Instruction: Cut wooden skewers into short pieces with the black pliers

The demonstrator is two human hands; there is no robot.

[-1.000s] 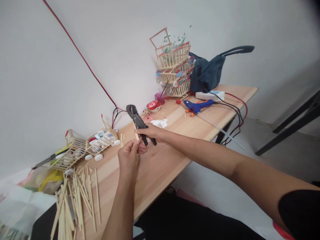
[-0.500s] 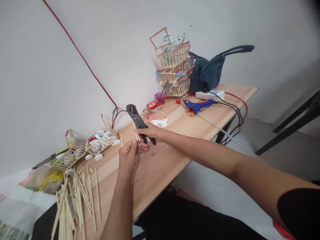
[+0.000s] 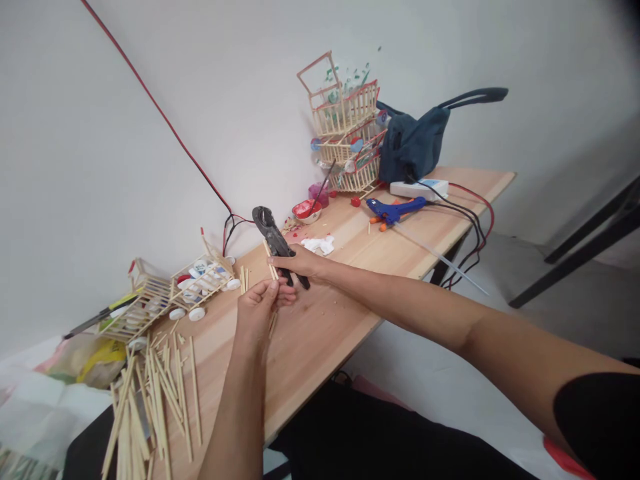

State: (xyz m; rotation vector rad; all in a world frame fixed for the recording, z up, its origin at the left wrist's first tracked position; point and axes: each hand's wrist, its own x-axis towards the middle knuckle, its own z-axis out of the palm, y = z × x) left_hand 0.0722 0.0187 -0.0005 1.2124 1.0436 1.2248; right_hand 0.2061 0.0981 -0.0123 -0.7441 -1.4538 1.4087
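Note:
My right hand [image 3: 301, 261] is closed around a dark pair of cutting pliers [image 3: 273, 235], its head pointing up and away toward the wall. Thin wooden sticks [image 3: 271, 259] stand upright beside the tool, pinched at their lower part by my left hand [image 3: 261, 295]. The right thumb reaches across to the sticks. Some fingers of the left hand stretch out under the plier handles. Behind the left wrist, more pale sticks [image 3: 273, 325] lie on the wooden table [image 3: 320, 340]. A large heap of long sticks [image 3: 157, 393] spreads at the near left.
Stick-built carts [image 3: 135, 313] with white cap wheels stand along the wall at left. Stacked stick baskets [image 3: 347, 143] rise at the back beside a blue bag [image 3: 417, 143]. A blue glue gun [image 3: 397, 210], a bowl of red paint [image 3: 307, 211] and white tissue [image 3: 319, 246] lie on the table.
Hardly anything differs. The whole view has shifted very slightly, while both hands keep the same hold on the pliers and the sticks.

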